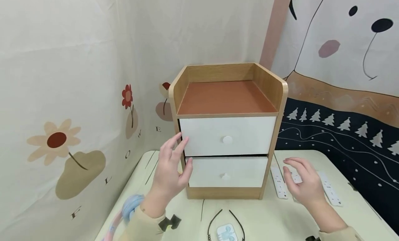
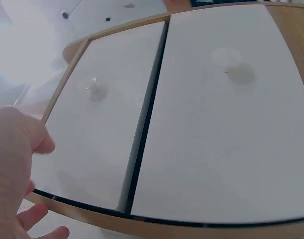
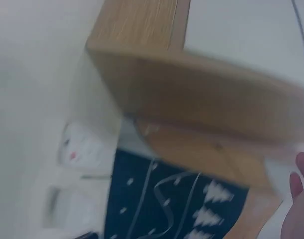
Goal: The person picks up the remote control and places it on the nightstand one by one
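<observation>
Nearest us, at the bottom edge, a clear case of pale blue earphones [image 1: 227,231] is lying on the pale surface [image 1: 265,218], between two thin, dark, curved arms [image 1: 213,220] of an item running out of view. To the left, a pastel blue and pink coil [image 1: 130,204] is showing beside a beige sleeve [image 1: 141,225] with a dark bow [image 1: 169,223] at its cuff.

Beyond the sleeve, the person's left hand [image 1: 169,170] is hovering by the left edge of the cabinet, its fingers spread and holding nothing; we are not able to tell whether they are touching it. The right hand [image 1: 305,184] is hanging to the right, well apart from the other, its thumb and fingers gently curving with a gap between them, also holding nothing. White power strips [image 1: 279,184] are lying beneath and around it.

Between and behind the hands, the wood-edged cabinet [image 1: 229,147] is standing upright on the surface, its two white, round-knobbed drawers facing us below a reddish-brown top tray [image 1: 230,97].

Farthest away, a flower-printed fabric wall [image 1: 62,78] is hanging on the left, and a bear-and-tree print [image 1: 355,36] on the right.
</observation>
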Tool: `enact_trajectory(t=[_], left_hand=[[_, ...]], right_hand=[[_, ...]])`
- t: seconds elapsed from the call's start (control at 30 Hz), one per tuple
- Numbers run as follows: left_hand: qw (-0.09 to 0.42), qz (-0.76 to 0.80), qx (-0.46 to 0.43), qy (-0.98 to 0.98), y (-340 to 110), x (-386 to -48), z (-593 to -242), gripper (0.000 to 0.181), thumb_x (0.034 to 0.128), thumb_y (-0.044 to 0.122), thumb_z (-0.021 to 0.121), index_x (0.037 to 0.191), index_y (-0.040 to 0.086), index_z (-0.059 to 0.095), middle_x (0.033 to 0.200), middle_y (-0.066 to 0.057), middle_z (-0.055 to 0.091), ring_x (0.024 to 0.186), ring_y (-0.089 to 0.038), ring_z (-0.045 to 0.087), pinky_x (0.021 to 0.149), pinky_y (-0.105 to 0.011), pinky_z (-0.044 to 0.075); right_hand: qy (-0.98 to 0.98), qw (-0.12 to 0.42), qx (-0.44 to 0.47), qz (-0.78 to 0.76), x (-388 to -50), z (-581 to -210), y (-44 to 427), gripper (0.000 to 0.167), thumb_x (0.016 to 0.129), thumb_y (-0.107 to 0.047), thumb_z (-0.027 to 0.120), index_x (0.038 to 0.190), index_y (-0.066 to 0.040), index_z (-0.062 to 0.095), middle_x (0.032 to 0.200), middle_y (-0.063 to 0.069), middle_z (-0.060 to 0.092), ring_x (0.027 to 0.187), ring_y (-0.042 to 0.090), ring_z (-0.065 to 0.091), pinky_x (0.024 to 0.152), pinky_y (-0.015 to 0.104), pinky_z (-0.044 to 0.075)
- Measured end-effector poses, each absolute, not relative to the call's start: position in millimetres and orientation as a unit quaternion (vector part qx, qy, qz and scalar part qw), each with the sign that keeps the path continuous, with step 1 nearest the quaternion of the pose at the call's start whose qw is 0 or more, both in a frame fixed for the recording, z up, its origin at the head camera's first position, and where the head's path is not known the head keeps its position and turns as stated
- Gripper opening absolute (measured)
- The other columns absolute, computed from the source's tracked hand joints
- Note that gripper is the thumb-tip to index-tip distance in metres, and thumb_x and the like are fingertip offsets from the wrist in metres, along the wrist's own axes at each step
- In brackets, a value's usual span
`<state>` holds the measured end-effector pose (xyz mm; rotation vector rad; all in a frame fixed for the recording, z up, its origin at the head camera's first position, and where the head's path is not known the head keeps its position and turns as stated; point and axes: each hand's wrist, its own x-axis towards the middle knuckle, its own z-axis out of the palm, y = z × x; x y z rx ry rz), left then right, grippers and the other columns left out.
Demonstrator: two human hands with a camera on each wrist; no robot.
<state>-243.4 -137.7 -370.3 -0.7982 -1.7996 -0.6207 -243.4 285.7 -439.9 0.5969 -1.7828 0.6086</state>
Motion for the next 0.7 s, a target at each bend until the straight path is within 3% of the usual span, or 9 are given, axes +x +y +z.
enact_trajectory(t=[0.13, 0.27, 0.33, 0.4, 0.5, 0.53, 0.7], left_hand=[[0.529, -0.303, -0.296, -0.735, -132.6, -248.0, -380.6, 0.066, 0.091, 0.005, 0.067, 0.156, 0.002, 0.057, 0.156, -0.03, 0.055, 0.136, -0.046, 0.058, 0.101, -0.056, 0.058], [0.523, -0.335, -0.273, -0.734, -128.4, -252.9, -389.9, 0.072, 0.0908, 0.001, 0.066, 0.161, 0.0, 0.049, 0.16, -0.029, 0.05, 0.137, -0.042, 0.059, 0.117, -0.034, 0.051], [0.52, -0.347, -0.266, -0.734, -126.9, -254.7, -392.1, 0.075, 0.0912, 0.0, 0.065, 0.163, -0.003, 0.044, 0.16, -0.03, 0.05, 0.136, -0.042, 0.058, 0.117, -0.028, 0.05], [0.514, -0.361, -0.261, -0.733, -126.2, -255.7, -392.1, 0.076, 0.0918, 0.0, 0.064, 0.164, -0.005, 0.041, 0.159, -0.031, 0.05, 0.134, -0.041, 0.059, 0.114, -0.026, 0.053], [0.511, -0.376, -0.26, -0.728, -126.6, -257.3, -389.7, 0.076, 0.0918, -0.002, 0.064, 0.164, -0.009, 0.039, 0.155, -0.031, 0.052, 0.132, -0.04, 0.06, 0.109, -0.032, 0.058], [0.511, -0.38, -0.261, -0.726, -127.1, -257.9, -388.6, 0.077, 0.0918, -0.002, 0.064, 0.164, -0.009, 0.039, 0.154, -0.031, 0.053, 0.131, -0.039, 0.061, 0.107, -0.034, 0.059], [0.536, -0.387, -0.265, -0.702, -129.3, -265.3, -385.6, 0.076, 0.0904, -0.008, 0.064, 0.163, -0.008, 0.043, 0.147, -0.03, 0.059, 0.124, -0.037, 0.065, 0.1, -0.034, 0.061]], right_hand=[[-0.793, 0.514, 0.15, 0.293, -240.4, -460.3, 311.8, 0.028, 0.096, -0.011, 0.065, 0.115, 0.006, 0.076, 0.116, 0.026, 0.072, 0.127, -0.02, 0.047, 0.115, -0.003, 0.032], [-0.82, 0.481, 0.047, 0.306, -236.7, -480.9, 331.7, 0.029, 0.094, -0.001, 0.067, 0.122, 0.004, 0.075, 0.119, 0.023, 0.07, 0.117, -0.029, 0.036, 0.1, -0.003, 0.034], [-0.84, 0.449, -0.01, 0.304, -233.7, -489.3, 338.7, 0.031, 0.097, -0.003, 0.066, 0.126, 0.002, 0.074, 0.122, 0.022, 0.07, 0.112, -0.016, 0.048, 0.098, 0.009, 0.04], [-0.859, 0.408, -0.06, 0.302, -230.5, -496.3, 345.2, 0.033, 0.1, -0.006, 0.063, 0.131, 0.001, 0.072, 0.127, 0.024, 0.068, 0.113, 0.006, 0.059, 0.101, 0.029, 0.047], [-0.878, 0.343, -0.129, 0.308, -224.7, -503.6, 352.1, 0.04, 0.104, -0.013, 0.057, 0.14, 0.001, 0.067, 0.141, 0.029, 0.061, 0.122, 0.045, 0.057, 0.103, 0.058, 0.046], [-0.879, 0.328, -0.144, 0.314, -223.2, -505.5, 354.4, 0.041, 0.105, -0.014, 0.055, 0.142, 0.002, 0.066, 0.144, 0.032, 0.058, 0.126, 0.049, 0.055, 0.103, 0.066, 0.044], [-0.872, 0.28, -0.214, 0.34, -220.8, -512.5, 364.7, 0.05, 0.107, -0.021, 0.05, 0.151, 0.0, 0.059, 0.159, 0.035, 0.047, 0.145, 0.056, 0.043, 0.118, 0.071, 0.038]])
